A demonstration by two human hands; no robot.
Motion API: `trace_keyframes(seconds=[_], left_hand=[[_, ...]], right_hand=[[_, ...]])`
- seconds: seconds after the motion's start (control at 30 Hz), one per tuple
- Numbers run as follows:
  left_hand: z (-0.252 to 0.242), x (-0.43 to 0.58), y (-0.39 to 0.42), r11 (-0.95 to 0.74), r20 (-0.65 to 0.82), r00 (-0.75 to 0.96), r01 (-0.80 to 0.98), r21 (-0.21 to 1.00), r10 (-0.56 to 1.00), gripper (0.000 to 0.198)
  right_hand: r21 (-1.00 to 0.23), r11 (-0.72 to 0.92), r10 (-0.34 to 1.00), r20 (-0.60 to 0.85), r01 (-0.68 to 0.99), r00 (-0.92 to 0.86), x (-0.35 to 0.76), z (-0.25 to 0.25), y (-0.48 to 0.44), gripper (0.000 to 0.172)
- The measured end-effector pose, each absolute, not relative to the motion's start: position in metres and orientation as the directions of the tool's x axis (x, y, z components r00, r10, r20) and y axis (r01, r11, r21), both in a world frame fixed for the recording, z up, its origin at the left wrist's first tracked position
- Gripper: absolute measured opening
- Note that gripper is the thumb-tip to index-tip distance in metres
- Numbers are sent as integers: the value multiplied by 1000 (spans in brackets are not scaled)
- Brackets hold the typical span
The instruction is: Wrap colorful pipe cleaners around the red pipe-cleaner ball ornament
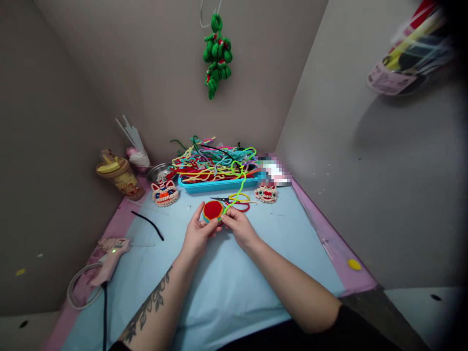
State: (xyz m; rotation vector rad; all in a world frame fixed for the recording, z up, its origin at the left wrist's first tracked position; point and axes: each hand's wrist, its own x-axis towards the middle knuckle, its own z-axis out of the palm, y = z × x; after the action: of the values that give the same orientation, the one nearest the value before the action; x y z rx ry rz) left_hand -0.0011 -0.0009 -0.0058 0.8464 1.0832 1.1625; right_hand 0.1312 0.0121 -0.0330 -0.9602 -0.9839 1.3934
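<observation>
Here's the tray [219, 186] at the back, craft strands [215, 163] heaped in it! Lion-head ornaments [165, 194] off both front corners, scissors [227, 200] between; nearer, a disc [213, 210] between the hands [196, 234]; glue gun [112, 261] left.

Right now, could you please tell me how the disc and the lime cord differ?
The disc is round and compact; the cord is long and thin. The disc has a red middle and multicoloured rim; the cord is plain lime green. The left hand holds the disc; the right hand pinches the cord. Both are in hand.
</observation>
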Motion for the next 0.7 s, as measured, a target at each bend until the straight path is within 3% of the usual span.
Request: trace_keyframes(seconds=[0.2,0.3,0.37,0.43,0.57,0.63,0.7], left_hand=[[-4,-4,0,197,-202,8,-273,941,979,105],[-3,-9,3,210,-224,-19,-285,935,974,105],[-1,-14,5,218,-235,-28,-275,936,972,105],[2,-18,7,217,-230,-25,-252,943,973,105],[8,-25,7,219,-220,14,-171,961,975,103],[11,-26,5,224,-216,70,-137,965,974,102],[13,-26,3,242,-223,148,-122,963,963,101]], right_hand=[[-959,-58,996,-37,-276,-81,135,-32,16,32],[-991,-13,1000,-16,-131,24,155,-28,24,31],[-984,153,959,170,91,228,175,-25,30,23],[-890,268,835,406,370,372,195,-23,34,22],[-669,340,687,656,661,311,222,-24,41,51],[-598,335,676,691,728,257,228,-26,43,51],[-553,342,689,697,760,198,231,-27,45,40]])
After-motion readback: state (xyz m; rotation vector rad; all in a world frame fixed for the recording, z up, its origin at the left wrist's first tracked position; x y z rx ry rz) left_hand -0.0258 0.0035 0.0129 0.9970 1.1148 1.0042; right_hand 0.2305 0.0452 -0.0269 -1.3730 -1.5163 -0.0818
